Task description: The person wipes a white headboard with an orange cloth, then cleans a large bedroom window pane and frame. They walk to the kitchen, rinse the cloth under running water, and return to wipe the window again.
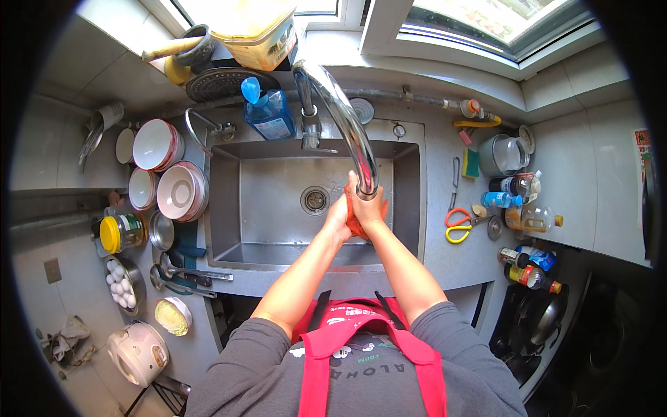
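My left hand (338,218) and my right hand (368,207) are together above the stainless steel sink (276,208), right of its drain (315,201). Between them is a crumpled orange-red piece of thin material (354,221), perhaps a cloth or a plastic bag. Both hands press on it, and some of it sticks out past the right fingers. The tip of the chrome faucet spout (359,140) hangs directly over my right hand and hides part of it. Whether water is running, I cannot tell.
Left of the sink stand stacked bowls (180,190), ladles (195,273) and a cut cabbage (173,316). A blue soap bottle (269,117) is behind it. Scissors (458,227), a sponge (470,163) and several bottles (536,218) lie right. An open window (484,31) juts in above.
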The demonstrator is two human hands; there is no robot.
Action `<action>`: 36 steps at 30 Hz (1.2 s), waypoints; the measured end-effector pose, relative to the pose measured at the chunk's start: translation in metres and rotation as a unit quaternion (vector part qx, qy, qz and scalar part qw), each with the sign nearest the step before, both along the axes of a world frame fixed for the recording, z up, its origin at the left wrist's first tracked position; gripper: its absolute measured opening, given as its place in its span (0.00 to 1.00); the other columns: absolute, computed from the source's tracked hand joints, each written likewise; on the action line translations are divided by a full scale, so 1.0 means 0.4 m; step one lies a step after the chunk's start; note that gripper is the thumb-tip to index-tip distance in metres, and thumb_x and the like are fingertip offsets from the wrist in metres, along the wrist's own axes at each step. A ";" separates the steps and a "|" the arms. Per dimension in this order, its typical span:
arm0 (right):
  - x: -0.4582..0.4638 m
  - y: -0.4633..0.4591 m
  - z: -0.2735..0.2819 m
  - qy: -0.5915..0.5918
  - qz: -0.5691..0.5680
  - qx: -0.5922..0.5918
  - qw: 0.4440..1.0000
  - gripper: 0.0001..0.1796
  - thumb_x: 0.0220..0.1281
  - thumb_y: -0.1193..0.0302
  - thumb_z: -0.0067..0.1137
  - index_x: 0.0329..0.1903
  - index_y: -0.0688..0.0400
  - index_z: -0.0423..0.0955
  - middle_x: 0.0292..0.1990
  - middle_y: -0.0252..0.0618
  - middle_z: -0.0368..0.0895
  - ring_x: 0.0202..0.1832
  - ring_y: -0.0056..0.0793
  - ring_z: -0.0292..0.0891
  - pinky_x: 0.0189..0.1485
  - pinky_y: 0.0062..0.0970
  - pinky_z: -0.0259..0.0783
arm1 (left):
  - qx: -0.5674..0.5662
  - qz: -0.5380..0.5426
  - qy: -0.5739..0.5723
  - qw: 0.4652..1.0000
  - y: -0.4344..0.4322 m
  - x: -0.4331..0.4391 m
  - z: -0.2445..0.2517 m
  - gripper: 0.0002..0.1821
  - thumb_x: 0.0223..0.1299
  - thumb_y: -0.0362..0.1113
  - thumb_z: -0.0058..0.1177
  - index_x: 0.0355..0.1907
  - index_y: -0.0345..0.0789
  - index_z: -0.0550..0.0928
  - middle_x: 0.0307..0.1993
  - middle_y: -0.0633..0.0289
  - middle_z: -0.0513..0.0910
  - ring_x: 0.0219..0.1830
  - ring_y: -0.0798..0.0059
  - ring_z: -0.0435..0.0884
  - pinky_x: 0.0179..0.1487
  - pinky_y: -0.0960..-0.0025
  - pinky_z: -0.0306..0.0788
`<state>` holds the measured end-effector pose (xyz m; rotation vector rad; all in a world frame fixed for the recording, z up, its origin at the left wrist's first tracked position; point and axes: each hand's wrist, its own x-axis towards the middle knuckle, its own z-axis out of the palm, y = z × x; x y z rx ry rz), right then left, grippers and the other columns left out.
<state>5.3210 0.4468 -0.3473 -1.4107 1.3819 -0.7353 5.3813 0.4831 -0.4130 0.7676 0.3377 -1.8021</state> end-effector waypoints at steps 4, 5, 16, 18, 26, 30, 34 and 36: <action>0.002 0.095 0.055 0.060 0.158 -0.147 0.974 0.18 0.68 0.58 0.62 0.29 0.59 0.80 0.23 0.52 0.81 0.27 0.54 0.80 0.30 0.44 0.71 | -0.047 0.150 -0.054 0.986 0.023 0.016 -0.058 0.14 0.71 0.50 0.58 0.39 0.42 0.80 0.34 0.67 0.82 0.36 0.76 0.82 0.41 0.68 0.78; 0.004 0.100 0.044 0.053 0.144 -0.156 0.976 0.20 0.69 0.63 0.63 0.26 0.63 0.73 0.16 0.39 0.72 0.21 0.30 0.67 0.29 0.38 0.67 | -0.024 0.118 -0.050 0.991 0.028 0.022 -0.033 0.14 0.72 0.51 0.57 0.41 0.42 0.80 0.35 0.67 0.82 0.37 0.76 0.82 0.41 0.67 0.79; -0.065 0.009 0.046 -0.129 0.107 0.028 0.985 0.13 0.69 0.64 0.66 0.37 0.62 0.80 0.29 0.30 0.83 0.33 0.15 0.77 0.33 0.26 0.72 | -0.086 0.056 -0.230 0.968 0.065 0.092 0.123 0.19 0.77 0.50 0.50 0.52 0.35 0.80 0.45 0.64 0.85 0.44 0.78 0.84 0.49 0.70 0.79; -0.017 0.064 0.060 -0.039 0.165 -0.106 0.980 0.14 0.67 0.63 0.66 0.32 0.61 0.78 0.25 0.40 0.83 0.29 0.31 0.82 0.32 0.35 0.72 | -0.077 0.120 -0.083 0.986 0.050 0.070 0.034 0.16 0.76 0.50 0.52 0.43 0.39 0.80 0.37 0.68 0.83 0.36 0.81 0.81 0.43 0.71 0.78; 0.007 0.040 0.065 -0.019 0.074 -0.155 0.985 0.15 0.66 0.64 0.65 0.30 0.63 0.78 0.22 0.45 0.80 0.26 0.27 0.73 0.30 0.34 0.69 | -0.148 0.093 -0.027 0.984 0.063 0.023 0.006 0.15 0.79 0.48 0.46 0.53 0.41 0.80 0.49 0.66 0.84 0.49 0.76 0.82 0.52 0.66 0.78; -0.041 -0.026 0.018 -0.011 0.081 -0.037 0.996 0.09 0.66 0.70 0.66 0.32 0.61 0.79 0.27 0.35 0.82 0.31 0.17 0.72 0.35 0.27 0.70 | -0.020 0.035 -0.168 0.985 0.053 0.026 0.132 0.21 0.80 0.51 0.43 0.59 0.36 0.77 0.54 0.63 0.83 0.52 0.75 0.82 0.56 0.67 0.77; -0.135 -0.120 0.069 -0.098 0.248 0.280 0.922 0.09 0.68 0.66 0.65 0.42 0.59 0.85 0.35 0.28 0.85 0.38 0.13 0.75 0.43 0.23 0.74 | -0.141 -0.035 -0.272 0.951 0.076 0.098 0.127 0.21 0.76 0.47 0.52 0.61 0.34 0.76 0.53 0.62 0.82 0.51 0.77 0.82 0.55 0.70 0.77; -0.175 -0.144 0.096 -0.023 0.361 0.223 0.905 0.14 0.69 0.61 0.66 0.46 0.60 0.85 0.36 0.27 0.84 0.37 0.11 0.75 0.40 0.19 0.73 | -0.174 -0.156 -0.428 0.873 0.091 0.134 0.186 0.19 0.71 0.46 0.60 0.54 0.34 0.81 0.44 0.65 0.83 0.43 0.83 0.79 0.46 0.74 0.75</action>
